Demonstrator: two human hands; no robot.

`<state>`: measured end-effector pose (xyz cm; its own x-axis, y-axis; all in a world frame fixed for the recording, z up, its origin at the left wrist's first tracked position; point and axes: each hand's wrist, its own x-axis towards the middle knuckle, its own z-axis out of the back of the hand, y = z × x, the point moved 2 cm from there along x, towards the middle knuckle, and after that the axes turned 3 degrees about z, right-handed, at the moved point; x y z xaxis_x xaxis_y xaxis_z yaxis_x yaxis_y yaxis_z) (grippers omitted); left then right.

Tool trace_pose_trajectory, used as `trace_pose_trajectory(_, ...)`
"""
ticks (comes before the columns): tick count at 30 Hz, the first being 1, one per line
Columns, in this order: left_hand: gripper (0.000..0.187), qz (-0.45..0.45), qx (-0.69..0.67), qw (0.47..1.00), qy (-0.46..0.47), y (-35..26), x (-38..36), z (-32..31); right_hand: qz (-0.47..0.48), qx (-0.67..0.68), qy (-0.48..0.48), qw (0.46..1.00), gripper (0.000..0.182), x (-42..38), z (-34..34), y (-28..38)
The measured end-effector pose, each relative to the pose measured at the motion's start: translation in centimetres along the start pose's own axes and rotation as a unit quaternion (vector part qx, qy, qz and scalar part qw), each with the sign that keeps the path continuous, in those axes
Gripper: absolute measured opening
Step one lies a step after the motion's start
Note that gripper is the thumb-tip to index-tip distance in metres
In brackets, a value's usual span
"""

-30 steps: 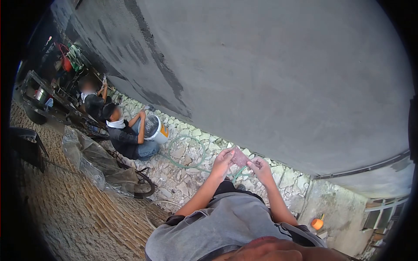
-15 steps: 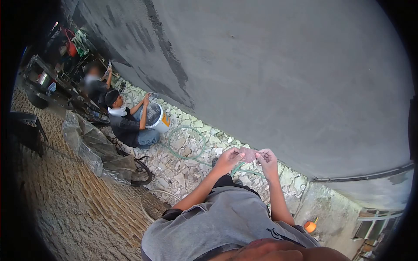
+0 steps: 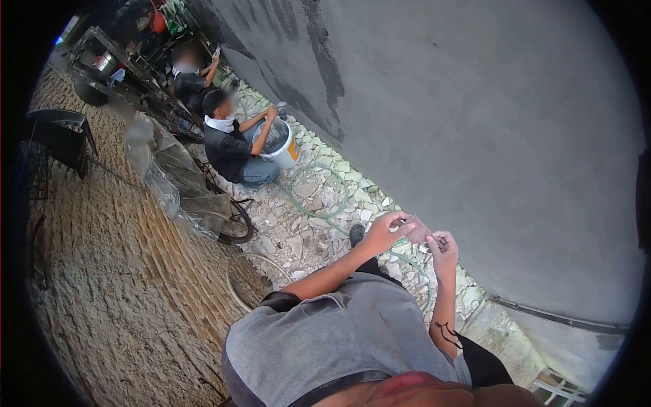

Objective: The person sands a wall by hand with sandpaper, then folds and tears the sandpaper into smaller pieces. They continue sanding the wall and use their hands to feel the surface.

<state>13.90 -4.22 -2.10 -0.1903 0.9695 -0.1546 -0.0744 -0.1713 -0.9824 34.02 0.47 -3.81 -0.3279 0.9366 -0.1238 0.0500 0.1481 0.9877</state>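
Both hands are up in front of my chest. My left hand [image 3: 384, 233] and my right hand [image 3: 442, 249] are pinching between their fingertips a small, flat, reddish-brown piece [image 3: 418, 230]; its material I cannot make out. Each hand is closing on one edge of it, left hand on the left edge, right hand on the right. The piece is sitting in the air above the strip of pale broken stone [image 3: 306, 234] that is running along the foot of the grey plastered wall [image 3: 475, 122].

A green garden hose [image 3: 319, 203] is lying looped on the stones just past my hands. Farther along the wall, a person in a dark shirt [image 3: 229, 150] is crouching and holding a white plastic bucket [image 3: 277, 144]. A second person [image 3: 188, 83] is working behind that one. A crumpled clear plastic sheet [image 3: 169, 183] and a thin wire hoop [image 3: 254, 281] are lying on the brick paving [image 3: 115, 298] to my left.
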Motion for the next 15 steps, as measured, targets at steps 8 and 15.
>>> trace_pose_trajectory(8,0.033,-0.074,0.063,0.993,0.074,1.1,0.2,-0.6,0.007,-0.001,0.008,1.0,0.011,0.2,0.3,0.0)
trace_pose_trajectory(15,0.033,-0.071,0.073,0.993,0.057,-0.5,-0.8,-0.9,0.026,-0.041,0.018,0.999,0.012,0.3,0.4,-0.1)
